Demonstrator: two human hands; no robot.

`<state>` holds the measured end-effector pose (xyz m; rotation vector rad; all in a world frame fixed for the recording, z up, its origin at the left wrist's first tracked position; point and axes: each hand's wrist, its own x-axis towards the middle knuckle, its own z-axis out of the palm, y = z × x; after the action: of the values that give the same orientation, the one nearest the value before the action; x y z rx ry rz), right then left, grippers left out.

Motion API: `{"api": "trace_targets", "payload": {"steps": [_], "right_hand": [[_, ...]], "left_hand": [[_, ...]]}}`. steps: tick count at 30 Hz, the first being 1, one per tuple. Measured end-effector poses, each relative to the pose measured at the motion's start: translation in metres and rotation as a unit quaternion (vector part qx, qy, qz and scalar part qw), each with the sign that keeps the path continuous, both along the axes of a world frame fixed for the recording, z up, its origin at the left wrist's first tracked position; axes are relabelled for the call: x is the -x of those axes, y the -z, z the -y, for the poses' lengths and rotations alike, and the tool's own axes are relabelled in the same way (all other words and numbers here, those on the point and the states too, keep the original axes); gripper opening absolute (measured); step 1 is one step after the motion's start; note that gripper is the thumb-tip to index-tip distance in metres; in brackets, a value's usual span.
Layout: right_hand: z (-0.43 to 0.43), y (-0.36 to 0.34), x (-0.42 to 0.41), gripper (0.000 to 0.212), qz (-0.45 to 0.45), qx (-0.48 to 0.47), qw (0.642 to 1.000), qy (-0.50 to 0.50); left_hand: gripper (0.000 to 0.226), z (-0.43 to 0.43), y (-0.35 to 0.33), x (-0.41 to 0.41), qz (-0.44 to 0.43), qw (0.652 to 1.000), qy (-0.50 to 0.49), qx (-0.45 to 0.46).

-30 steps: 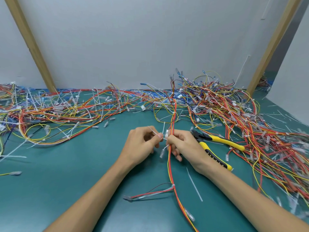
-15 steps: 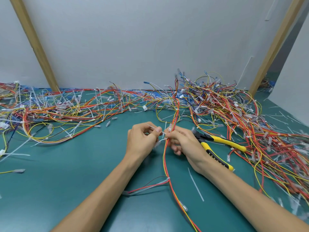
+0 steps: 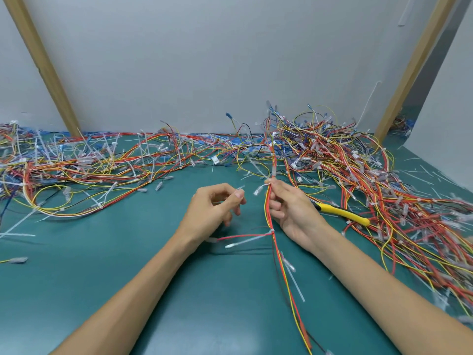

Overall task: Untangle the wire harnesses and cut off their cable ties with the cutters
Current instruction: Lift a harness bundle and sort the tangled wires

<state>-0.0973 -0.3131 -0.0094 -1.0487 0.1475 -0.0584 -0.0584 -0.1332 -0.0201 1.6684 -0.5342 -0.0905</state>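
Item: one wire harness (image 3: 271, 208), red, orange and yellow strands, running from the near table edge up into the far tangle; landmark for all entries below

Right hand (image 3: 289, 208): just right of the harness, grip closed on the strands, thumb and forefinger pinching near the top, likely to lift the bundle clear of the pile and keep it taut for working

Left hand (image 3: 215, 206): just left of the harness, apart from it; grip pinched shut, thumb to forefinger, on a small pale piece (image 3: 240, 189) that looks like a cable tie offcut, probably pulled free; blur leaves this uncertain

Cable tie (image 3: 271, 231): white, on the harness below the right hand, binding a red side branch; judged uncut

Cutters (image 3: 343, 212): yellow handles, on the table right of the harness, partly behind the right hand, kept within reach

Tangle (image 3: 358, 175): heaped behind and right of the harness; a flatter spread lies far left

Table (image 3: 102, 252): teal mat, strewn with clipped tie ends

Room: plain pale wall, two slanted wooden battens
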Motion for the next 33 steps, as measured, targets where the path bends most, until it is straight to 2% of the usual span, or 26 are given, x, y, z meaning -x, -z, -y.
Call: {"api": "trace_targets", "payload": {"steps": [4, 7, 10, 16, 23, 27, 30, 33], "right_hand": [[0.003, 0.000, -0.003, 0.019, -0.015, -0.055, 0.998, 0.023], [0.005, 0.001, -0.004, 0.018, -0.018, -0.073, 0.997, 0.024], [0.006, 0.001, -0.005, 0.016, -0.022, -0.092, 0.995, 0.021], [0.008, 0.003, -0.006, 0.016, -0.027, -0.129, 0.991, 0.018], [0.011, 0.005, -0.007, 0.013, -0.032, -0.150, 0.988, 0.008], [0.009, 0.006, -0.006, 0.005, -0.018, -0.064, 0.998, -0.016], [0.004, 0.008, -0.002, 0.007, 0.019, 0.060, 0.996, -0.059], [-0.002, 0.012, 0.002, 0.006, 0.057, 0.207, 0.973, -0.082]], "left_hand": [[0.034, -0.002, -0.004, 0.004, -0.002, 0.995, 0.086, -0.054], [0.042, -0.007, -0.007, 0.004, -0.036, 0.988, 0.130, -0.075], [0.034, -0.014, -0.009, 0.002, -0.030, 0.981, 0.173, -0.087], [0.011, -0.017, -0.006, -0.003, -0.027, 0.980, 0.171, -0.095], [0.013, -0.014, -0.002, -0.004, 0.008, 0.971, 0.177, -0.159], [0.025, -0.009, 0.004, -0.002, 0.013, 0.981, 0.143, -0.133], [0.016, -0.006, 0.008, -0.004, 0.002, 0.990, 0.110, -0.091], [0.018, -0.006, 0.008, -0.005, 0.016, 0.994, 0.068, -0.080]]}}
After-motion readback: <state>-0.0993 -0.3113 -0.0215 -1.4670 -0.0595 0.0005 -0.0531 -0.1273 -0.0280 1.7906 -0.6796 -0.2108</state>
